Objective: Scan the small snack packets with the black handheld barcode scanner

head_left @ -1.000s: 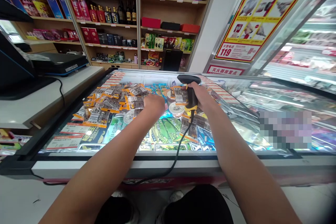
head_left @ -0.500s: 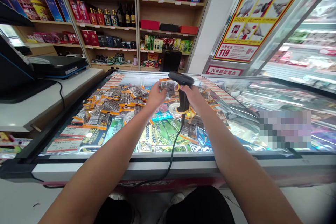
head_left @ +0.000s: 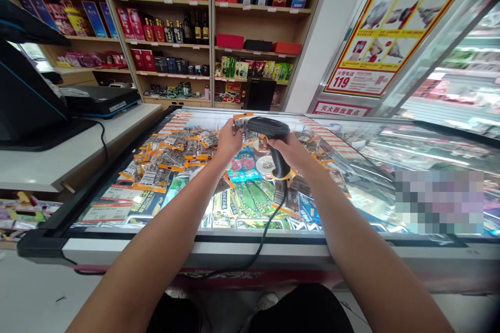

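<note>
While the left hand [head_left: 230, 139] pinches a small clear packet [head_left: 239, 122] with orange edges, raised over the freezer's glass top [head_left: 209, 120], the right hand [head_left: 292, 152] is wrapped round the grip of a black barcode scanner [head_left: 269, 126]. Scanner head angled at packet, just beside it; touching or not, can't tell. Packet partly behind fingers, so a covered or creased code could block a read; tilted film could throw glare too. Pinch looks slight, so the packet might slip if knocked by the scanner head. Cable [head_left: 269, 225] runs from the grip down over the freezer's front edge; a snag there could tug the scanner. Packet pile [head_left: 172, 155] left, loose packets [head_left: 299, 186] right, near the scanner handle: a low sweep could mix the two. Further out: table [head_left: 27, 166] at left with scale [head_left: 102, 98], stocked shelves [head_left: 167, 43] behind.
</note>
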Action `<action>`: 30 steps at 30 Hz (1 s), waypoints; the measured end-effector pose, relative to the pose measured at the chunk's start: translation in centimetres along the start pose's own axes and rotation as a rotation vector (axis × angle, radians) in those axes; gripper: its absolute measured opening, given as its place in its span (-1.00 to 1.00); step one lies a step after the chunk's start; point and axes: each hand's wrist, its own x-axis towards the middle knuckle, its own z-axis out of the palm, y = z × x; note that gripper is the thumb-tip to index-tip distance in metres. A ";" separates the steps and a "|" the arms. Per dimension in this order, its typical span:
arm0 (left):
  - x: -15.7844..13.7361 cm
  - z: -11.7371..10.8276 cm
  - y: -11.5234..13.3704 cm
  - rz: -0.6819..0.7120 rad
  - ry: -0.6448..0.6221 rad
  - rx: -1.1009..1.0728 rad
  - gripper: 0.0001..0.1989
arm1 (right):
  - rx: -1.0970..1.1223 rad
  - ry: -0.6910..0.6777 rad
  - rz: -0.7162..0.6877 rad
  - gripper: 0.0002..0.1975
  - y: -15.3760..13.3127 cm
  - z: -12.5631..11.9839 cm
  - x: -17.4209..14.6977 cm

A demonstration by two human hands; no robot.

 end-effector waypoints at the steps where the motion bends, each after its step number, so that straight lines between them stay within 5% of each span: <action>1: 0.0 0.0 0.0 -0.002 -0.002 0.009 -0.76 | -0.001 0.002 0.008 -0.78 0.0 0.0 0.0; 5: 0.1 -1.4 1.5 -0.059 0.039 0.183 -0.71 | 0.030 0.068 0.063 -0.80 -0.4 0.0 0.0; 10: 0.1 -5.6 4.0 -0.054 0.087 0.832 -0.59 | 0.111 0.190 0.189 -0.84 0.3 0.3 0.7; 15: 0.2 -8.2 3.4 -0.103 0.052 1.222 -0.65 | -0.052 0.176 0.369 -0.71 3.6 0.8 2.3; 19: -0.5 -7.0 3.1 -0.053 0.042 1.242 -0.65 | -0.005 0.113 0.359 -0.71 5.5 1.0 3.2; 25: -3.3 -2.2 3.8 0.196 -0.357 1.234 -0.64 | 0.125 0.118 0.441 -0.78 6.1 0.7 3.9; 30: -4.8 -0.6 3.1 0.277 -0.581 1.202 -0.49 | 0.283 0.062 0.508 -0.85 5.3 0.4 3.4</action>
